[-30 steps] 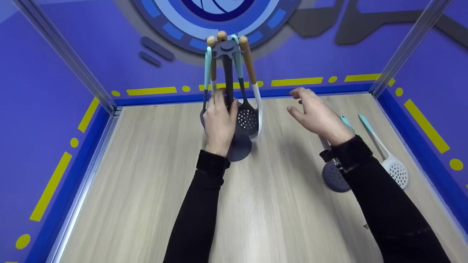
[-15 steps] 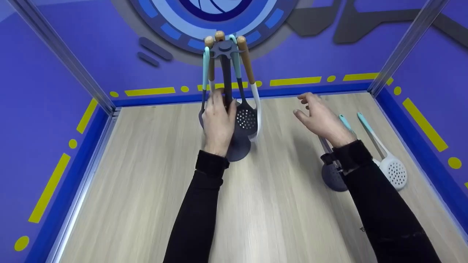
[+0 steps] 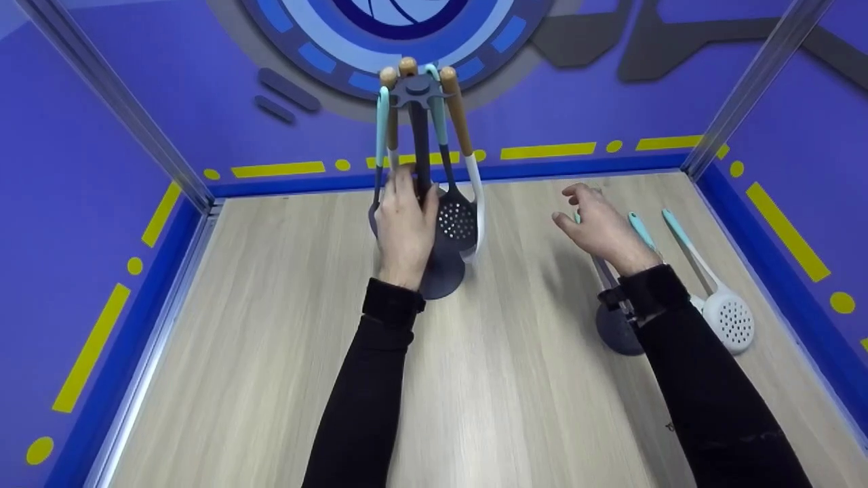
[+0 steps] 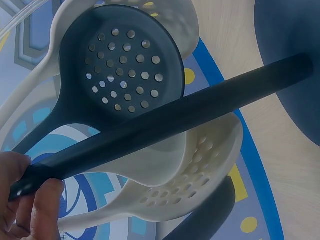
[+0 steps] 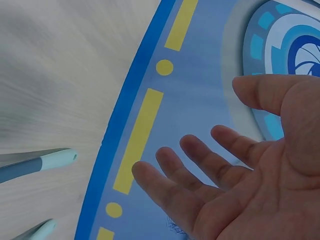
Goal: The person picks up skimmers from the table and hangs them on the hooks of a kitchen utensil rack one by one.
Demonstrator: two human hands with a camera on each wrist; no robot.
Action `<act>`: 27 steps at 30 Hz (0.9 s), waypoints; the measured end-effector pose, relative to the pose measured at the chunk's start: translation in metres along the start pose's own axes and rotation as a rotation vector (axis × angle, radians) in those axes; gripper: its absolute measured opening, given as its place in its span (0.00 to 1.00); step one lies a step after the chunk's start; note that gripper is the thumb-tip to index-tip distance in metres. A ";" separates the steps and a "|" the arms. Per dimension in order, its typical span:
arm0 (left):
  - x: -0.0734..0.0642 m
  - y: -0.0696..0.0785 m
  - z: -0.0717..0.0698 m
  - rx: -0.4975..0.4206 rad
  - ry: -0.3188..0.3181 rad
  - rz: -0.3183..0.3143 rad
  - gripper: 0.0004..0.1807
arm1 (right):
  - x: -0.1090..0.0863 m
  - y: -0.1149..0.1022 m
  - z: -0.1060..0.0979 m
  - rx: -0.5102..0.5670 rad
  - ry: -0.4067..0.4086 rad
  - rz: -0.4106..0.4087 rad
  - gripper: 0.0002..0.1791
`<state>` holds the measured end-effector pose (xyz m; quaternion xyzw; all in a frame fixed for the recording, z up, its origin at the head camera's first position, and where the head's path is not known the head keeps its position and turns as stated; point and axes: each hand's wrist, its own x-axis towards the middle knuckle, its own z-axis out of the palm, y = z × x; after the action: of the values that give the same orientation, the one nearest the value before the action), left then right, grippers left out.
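My left hand (image 3: 405, 230) grips the dark post (image 4: 165, 120) of an upright utensil stand, fingers and thumb curled round it in the left wrist view. From the stand's top hang several utensils, among them a dark skimmer (image 3: 458, 220) with a teal handle and a white utensil with a wooden handle (image 3: 456, 108). The right hand (image 3: 600, 227) hovers over the table with loosely bent fingers, holding nothing; its palm shows bare in the right wrist view. Below it lies a dark, round-headed utensil (image 3: 618, 332) with a teal handle, partly covered by hand and wrist.
A white skimmer (image 3: 729, 318) lies at the table's right side. Beside it is another teal handle (image 3: 641, 230), its head mostly hidden by my forearm. Blue printed walls (image 3: 542, 122) enclose the wooden table (image 3: 291, 325) at the back and both sides.
The right hand has moved to the right and slightly nearer to me, over the dark utensil. The left hand stays on the post.
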<state>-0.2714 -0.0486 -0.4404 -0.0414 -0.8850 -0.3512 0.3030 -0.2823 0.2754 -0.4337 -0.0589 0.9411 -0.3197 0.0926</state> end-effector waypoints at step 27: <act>0.000 0.000 0.000 -0.012 0.006 0.001 0.21 | 0.006 0.037 0.012 -0.086 -0.101 0.160 0.42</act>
<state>-0.2711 -0.0480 -0.4407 -0.0429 -0.8819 -0.3565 0.3055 -0.2871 0.2963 -0.4660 -0.0036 0.9499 -0.2671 0.1624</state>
